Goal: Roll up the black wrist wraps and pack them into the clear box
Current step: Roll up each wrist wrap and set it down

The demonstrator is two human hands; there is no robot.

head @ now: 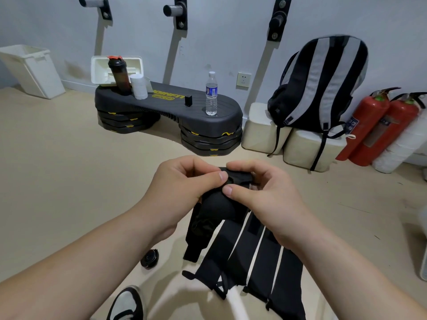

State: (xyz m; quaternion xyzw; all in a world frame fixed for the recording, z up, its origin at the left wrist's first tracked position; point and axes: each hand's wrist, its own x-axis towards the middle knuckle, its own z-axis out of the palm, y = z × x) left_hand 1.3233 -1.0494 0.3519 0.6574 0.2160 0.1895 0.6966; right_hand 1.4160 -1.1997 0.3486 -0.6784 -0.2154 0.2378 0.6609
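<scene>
Both hands hold one black wrist wrap (216,206) at chest height over the floor. My left hand (182,188) and my right hand (258,190) pinch its top end, which is curled into a small tight roll (238,176) between thumbs and fingers. The rest of that wrap hangs down, its tail (194,250) touching the floor. Several more black wraps (254,262) lie flat side by side on the floor below my right forearm. A finished rolled wrap (150,258) lies on the floor to the left. At the right edge a pale translucent box edge (424,250) shows, barely in view.
A black step platform (166,112) stands ahead, carrying a shaker bottle (119,75), a water bottle (211,93) and a white roll. A striped backpack (321,82) sits on cream blocks, right. Two red fire extinguishers (374,125) lean at far right. My shoe (127,303) is below.
</scene>
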